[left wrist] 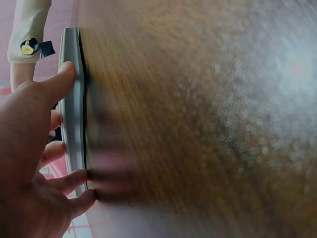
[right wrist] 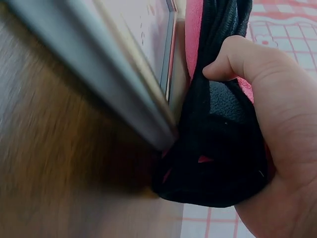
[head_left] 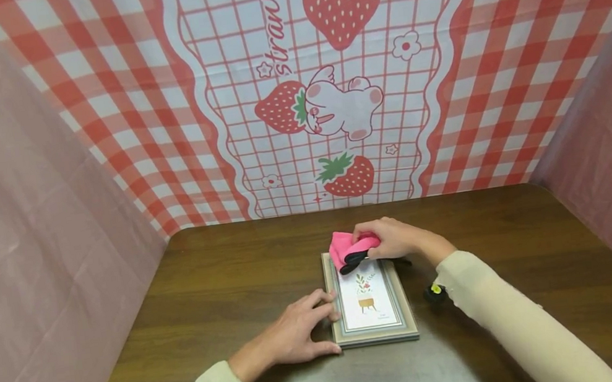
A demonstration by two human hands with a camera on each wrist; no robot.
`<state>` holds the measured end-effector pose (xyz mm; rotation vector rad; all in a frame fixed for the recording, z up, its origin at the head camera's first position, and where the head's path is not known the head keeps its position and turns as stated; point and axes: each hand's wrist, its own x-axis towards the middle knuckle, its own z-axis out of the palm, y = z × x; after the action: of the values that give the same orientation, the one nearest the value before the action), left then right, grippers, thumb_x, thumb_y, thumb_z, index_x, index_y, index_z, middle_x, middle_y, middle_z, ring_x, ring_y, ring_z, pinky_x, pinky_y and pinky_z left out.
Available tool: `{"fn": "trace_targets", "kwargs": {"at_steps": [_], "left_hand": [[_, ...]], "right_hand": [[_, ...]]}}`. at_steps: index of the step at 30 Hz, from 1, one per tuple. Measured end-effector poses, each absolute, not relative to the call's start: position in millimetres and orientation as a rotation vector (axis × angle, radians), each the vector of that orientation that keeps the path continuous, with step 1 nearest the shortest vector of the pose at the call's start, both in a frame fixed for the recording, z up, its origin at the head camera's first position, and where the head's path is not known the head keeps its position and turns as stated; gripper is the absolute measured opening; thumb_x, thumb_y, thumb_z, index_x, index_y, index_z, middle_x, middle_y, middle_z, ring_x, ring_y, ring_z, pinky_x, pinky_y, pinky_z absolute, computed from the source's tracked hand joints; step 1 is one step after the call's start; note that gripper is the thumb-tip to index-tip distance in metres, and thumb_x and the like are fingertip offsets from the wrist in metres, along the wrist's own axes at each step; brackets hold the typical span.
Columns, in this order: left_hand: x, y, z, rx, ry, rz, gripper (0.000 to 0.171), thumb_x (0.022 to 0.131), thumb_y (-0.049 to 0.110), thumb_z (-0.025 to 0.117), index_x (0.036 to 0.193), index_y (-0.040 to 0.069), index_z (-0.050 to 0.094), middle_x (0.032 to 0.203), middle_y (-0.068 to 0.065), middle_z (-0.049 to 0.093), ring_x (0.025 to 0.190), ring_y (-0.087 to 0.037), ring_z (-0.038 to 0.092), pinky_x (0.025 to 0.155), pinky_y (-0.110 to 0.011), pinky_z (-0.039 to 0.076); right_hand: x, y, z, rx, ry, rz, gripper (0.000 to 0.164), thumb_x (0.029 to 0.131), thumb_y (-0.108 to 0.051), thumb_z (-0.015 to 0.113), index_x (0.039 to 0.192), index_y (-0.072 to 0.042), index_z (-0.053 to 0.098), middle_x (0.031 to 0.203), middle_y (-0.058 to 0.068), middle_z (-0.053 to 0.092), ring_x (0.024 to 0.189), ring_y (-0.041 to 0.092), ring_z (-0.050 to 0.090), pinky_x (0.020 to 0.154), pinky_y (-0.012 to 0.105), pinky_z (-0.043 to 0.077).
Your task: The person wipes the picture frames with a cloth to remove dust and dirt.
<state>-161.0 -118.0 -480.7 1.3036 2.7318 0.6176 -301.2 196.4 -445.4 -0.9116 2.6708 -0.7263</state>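
Note:
A picture frame [head_left: 377, 337] lies flat on the table, pale and grey-edged, with a print of a potted plant. My left hand [head_left: 303, 328] rests against its left side, fingers spread; in the left wrist view the thumb and fingertips of the left hand [left wrist: 37, 134] touch the frame's side [left wrist: 74, 114], the lower fingers reaching the tabletop. Over the far end of the frame, my right hand [head_left: 392, 238] grips a bunched pink cloth [head_left: 343, 246] with black trim. In the right wrist view, the right thumb presses on the cloth's black part [right wrist: 218, 163], beside the frame's edge [right wrist: 114, 74].
The brown wooden table [head_left: 226, 286] runs back to a red-and-white checked strawberry cloth [head_left: 414, 98]. Pink drapes [head_left: 45, 212] hang at both sides. A small black item with a yellow flower [head_left: 435, 290] is by the right sleeve.

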Motion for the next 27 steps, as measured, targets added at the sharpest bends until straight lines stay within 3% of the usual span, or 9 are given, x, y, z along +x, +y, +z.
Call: {"fn": "trace_targets", "kwargs": {"at_steps": [14, 22, 27], "left_hand": [[-160.8, -116.5, -480.5, 1.301, 2.744, 0.599, 0.049, 0.094, 0.045, 0.091, 0.132, 0.017, 0.078, 0.155, -0.01, 0.064, 0.14, -0.029, 0.068, 0.119, -0.051, 0.057], [-160.9, -116.3, -480.5, 1.289, 2.734, 0.589, 0.05, 0.095, 0.046, 0.09, 0.134, 0.017, 0.077, 0.157, -0.01, 0.063, 0.142, -0.028, 0.067, 0.121, -0.052, 0.056], [-161.2, -115.9, -480.4, 1.299, 2.738, 0.585, 0.05, 0.095, 0.046, 0.09, 0.134, 0.017, 0.077, 0.157, -0.01, 0.063, 0.142, -0.029, 0.068, 0.121, -0.052, 0.056]], "right_hand": [[-299.0, 222.8, -452.2, -0.919, 2.721, -0.785, 0.035, 0.087, -0.01, 0.079, 0.12, -0.022, 0.074, 0.109, 0.0, 0.076, 0.091, 0.017, 0.059, 0.084, 0.037, 0.047], [-294.5, 226.0, -453.3, -0.867, 2.72, -0.896, 0.035, 0.092, -0.008, 0.079, 0.124, -0.02, 0.074, 0.112, 0.004, 0.076, 0.095, 0.02, 0.06, 0.082, 0.035, 0.048], [-290.5, 230.1, -446.0, -0.867, 2.732, -0.958, 0.035, 0.092, -0.005, 0.077, 0.125, -0.017, 0.073, 0.108, 0.005, 0.074, 0.088, 0.018, 0.058, 0.074, 0.03, 0.046]]}}
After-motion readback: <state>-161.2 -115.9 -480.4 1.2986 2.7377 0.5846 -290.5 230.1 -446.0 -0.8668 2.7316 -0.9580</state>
